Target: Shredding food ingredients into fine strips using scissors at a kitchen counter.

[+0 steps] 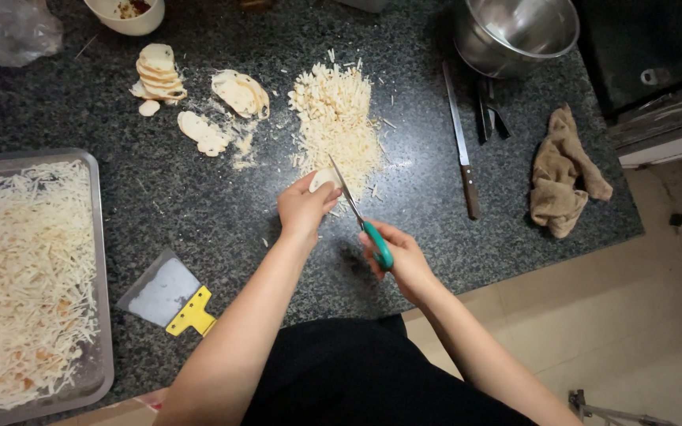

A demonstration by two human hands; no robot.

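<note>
I see left hand [303, 207] fingers pinching a pale round slice [323, 178], right hand [395, 256] closed on green-handled scissors [359, 217]; big shred pile [336, 118] done, three stacks of pale slices [199, 99] left on dark speckled surface [199, 205].

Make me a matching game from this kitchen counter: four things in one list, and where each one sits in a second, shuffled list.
Things:
1. scraper with yellow handle
2. brown cloth
3. steel bowl
4. scissors with green handle

Places:
A. top of the view, right of centre
B. in the right hand
C. beside the tray of shreds
D. right end of the counter, past the knife

Pairs: 1-C, 2-D, 3-A, 4-B
</note>
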